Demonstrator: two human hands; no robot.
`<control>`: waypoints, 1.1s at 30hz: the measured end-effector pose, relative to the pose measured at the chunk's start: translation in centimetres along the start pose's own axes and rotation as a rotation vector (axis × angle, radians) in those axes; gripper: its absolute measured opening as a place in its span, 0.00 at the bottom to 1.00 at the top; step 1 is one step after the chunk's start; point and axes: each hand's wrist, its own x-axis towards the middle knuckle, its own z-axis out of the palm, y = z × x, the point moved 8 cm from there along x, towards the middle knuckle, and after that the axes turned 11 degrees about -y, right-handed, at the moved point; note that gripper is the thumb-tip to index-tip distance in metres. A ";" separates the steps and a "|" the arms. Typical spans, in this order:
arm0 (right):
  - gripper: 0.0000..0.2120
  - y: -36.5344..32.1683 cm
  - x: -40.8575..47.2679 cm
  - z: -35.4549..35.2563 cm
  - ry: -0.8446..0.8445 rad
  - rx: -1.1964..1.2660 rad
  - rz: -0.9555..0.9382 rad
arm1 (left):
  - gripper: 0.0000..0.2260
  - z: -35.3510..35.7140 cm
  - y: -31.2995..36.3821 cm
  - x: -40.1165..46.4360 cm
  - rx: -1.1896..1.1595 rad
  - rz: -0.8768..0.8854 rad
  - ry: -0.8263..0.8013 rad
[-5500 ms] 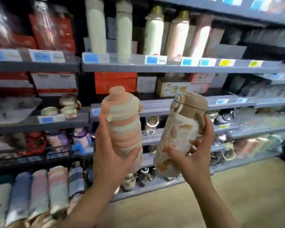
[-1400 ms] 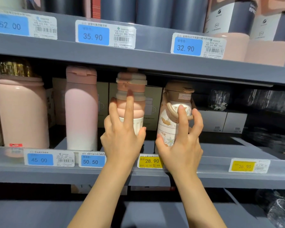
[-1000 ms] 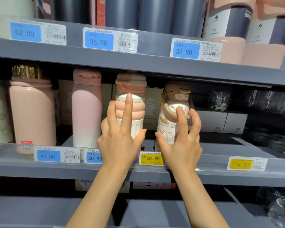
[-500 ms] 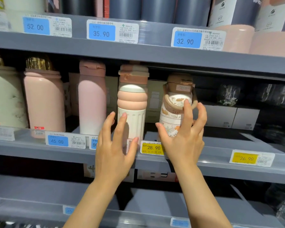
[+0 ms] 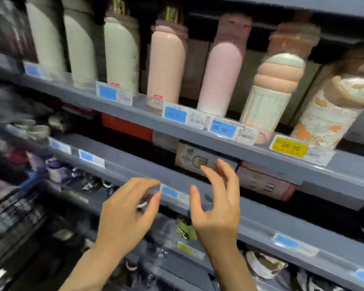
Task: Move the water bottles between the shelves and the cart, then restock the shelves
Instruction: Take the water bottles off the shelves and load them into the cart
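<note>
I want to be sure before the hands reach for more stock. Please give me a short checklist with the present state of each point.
1. Left hand holds nothing: ok, fingers loosely curled, nothing in them.
2. Right hand holds nothing: ok, fingers relaxed.
3. Ribbed bottle stands on the shelf: ok, upright behind the price tags.
4. Leaf-print bottle stands beside it: ok, upright at the right; whether the two touch, cannot tell.
5. Both hands are apart from the bottles: ok, they hang in front of the lower shelves.
6. Cart is within reach: cannot tell, it is not in view.
</note>
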 end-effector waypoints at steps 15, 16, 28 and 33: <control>0.12 -14.6 -7.8 33.6 -0.716 0.222 0.043 | 0.13 -19.6 -25.6 -19.1 0.222 -0.563 -0.120; 0.13 -15.6 -8.1 35.5 -0.762 0.244 0.047 | 0.12 -20.9 -26.9 -20.4 0.240 -0.618 -0.104; 0.16 -23.7 -11.3 54.6 -1.394 0.271 -0.158 | 0.11 -29.3 -34.6 -28.4 0.298 -0.917 -0.005; 0.19 -25.2 -9.5 60.2 -1.453 0.344 -0.230 | 0.14 -32.1 -38.9 -27.3 0.363 -1.048 0.020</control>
